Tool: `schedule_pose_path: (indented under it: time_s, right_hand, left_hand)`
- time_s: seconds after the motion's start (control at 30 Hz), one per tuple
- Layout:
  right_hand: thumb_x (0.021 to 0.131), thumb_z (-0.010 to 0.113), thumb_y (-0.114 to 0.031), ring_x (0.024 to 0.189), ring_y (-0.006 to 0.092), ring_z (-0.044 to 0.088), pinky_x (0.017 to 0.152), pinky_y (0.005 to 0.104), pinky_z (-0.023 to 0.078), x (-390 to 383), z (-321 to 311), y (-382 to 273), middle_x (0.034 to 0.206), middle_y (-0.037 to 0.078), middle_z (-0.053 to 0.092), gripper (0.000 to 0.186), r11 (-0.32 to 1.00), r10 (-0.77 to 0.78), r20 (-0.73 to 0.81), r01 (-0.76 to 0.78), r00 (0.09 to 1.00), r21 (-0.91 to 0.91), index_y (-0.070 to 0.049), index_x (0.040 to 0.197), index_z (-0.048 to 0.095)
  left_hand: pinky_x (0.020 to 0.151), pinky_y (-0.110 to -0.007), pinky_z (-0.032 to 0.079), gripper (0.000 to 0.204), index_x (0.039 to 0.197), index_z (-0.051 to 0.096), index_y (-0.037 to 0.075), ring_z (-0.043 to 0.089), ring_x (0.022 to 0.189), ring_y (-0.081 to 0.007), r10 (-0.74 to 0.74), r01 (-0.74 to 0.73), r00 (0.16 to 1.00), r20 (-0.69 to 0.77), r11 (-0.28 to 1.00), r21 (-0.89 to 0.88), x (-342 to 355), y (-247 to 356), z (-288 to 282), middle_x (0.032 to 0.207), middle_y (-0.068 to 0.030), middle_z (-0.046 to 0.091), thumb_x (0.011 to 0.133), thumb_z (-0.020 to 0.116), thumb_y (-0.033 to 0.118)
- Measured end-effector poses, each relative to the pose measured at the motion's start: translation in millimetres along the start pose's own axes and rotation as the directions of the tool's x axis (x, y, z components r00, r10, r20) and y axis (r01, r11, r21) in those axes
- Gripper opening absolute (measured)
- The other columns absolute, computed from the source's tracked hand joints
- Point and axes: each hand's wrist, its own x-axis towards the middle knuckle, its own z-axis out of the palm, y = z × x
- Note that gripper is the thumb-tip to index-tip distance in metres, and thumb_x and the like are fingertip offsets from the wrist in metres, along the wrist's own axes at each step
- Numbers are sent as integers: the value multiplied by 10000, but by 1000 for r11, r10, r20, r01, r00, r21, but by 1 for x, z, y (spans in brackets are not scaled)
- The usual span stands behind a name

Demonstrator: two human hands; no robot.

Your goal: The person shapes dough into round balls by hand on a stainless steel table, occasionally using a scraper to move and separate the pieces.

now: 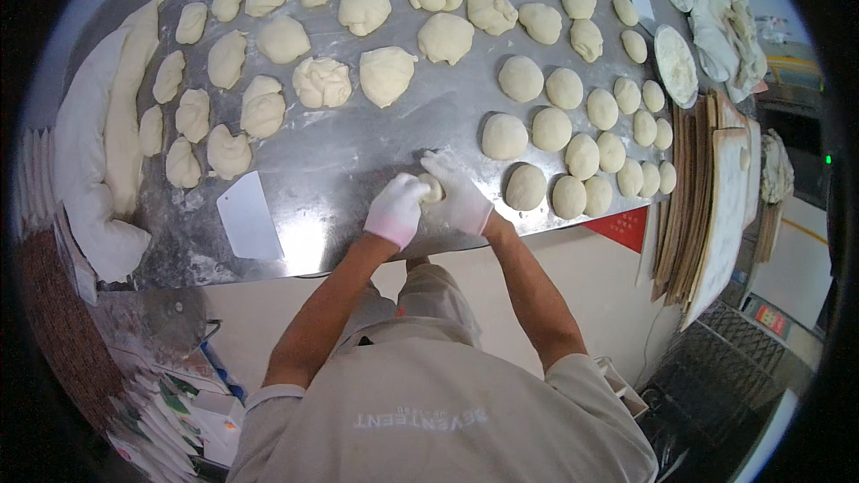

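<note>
- The left hand (pixel 396 207) and the right hand (pixel 458 199), both in white gloves, are cupped close around one dough ball (pixel 432 186) and hold it between them on the steel table (pixel 358 143).
- The ball sits near the front edge of the table, in the open middle area. Only its top shows between the gloves, so I cannot tell how round it is.
- To the right of the hands, the smooth balls (pixel 573 130) lie in tidy rows, the nearest one just beside the right hand.
- Behind and to the left, the rough pieces (pixel 322 80) lie in loose rows, not shaped.
- A white scraper (pixel 249 215) lies flat on the table, to the left of the left hand and apart from it.
- A long dough roll (pixel 121 116) lies along the left edge of the table.
- Stacked wooden boards (pixel 707 206) stand at the right end.
- Risks, as I judge them: the right hand works very near the finished rows, so a wide movement could dent or push a smooth ball. The table seems to have little flour where the hands are, so the dough could stick and tear. The ball is also close to the front edge, and a hard push toward the body could send it off.
</note>
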Motion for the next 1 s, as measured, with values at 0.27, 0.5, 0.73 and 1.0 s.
schedule_pose_path:
  time_s: [0.27, 0.5, 0.73, 1.0]
  right_hand:
    - [693, 733, -148, 1222, 392, 499, 1031, 482, 394, -3, -6, 8, 1220, 192, 590, 516, 837, -233, -125, 134, 964, -530, -35, 1175, 588]
    - [705, 701, -107, 1208, 420, 501, 1008, 478, 420, -11, 4, 27, 1221, 241, 574, 517, 725, -414, -174, 208, 893, -657, 13, 1190, 565]
    - [712, 684, -79, 1198, 431, 508, 994, 472, 435, -30, 6, 2, 1300, 243, 528, 505, 769, -197, -102, 89, 975, -633, -21, 1200, 565]
    - [652, 665, -19, 966, 362, 621, 841, 456, 502, -27, 12, -29, 1016, 140, 645, 223, 638, -394, -117, 180, 912, -749, -43, 873, 646]
  left_hand:
    - [805, -442, 481, 242, 1082, 619, 87, 601, 974, -367, -408, 381, 906, 108, 901, 206, 11, 5, 14, 962, -168, 650, 866, 587, 193]
    - [831, -453, 486, 217, 1072, 623, 110, 613, 987, -394, -448, 423, 886, 120, 886, 190, 10, 29, 25, 1086, -171, 651, 895, 582, 229]
    - [823, -439, 494, 151, 1024, 604, 93, 617, 947, -370, -106, 83, 974, 198, 989, 122, -22, 4, 24, 967, -162, 635, 884, 565, 133]
    - [987, -412, 438, 415, 1169, 604, 30, 580, 1107, -340, -342, 492, 827, -445, 824, 281, -42, -28, -111, 1173, -179, 615, 812, 689, 224]
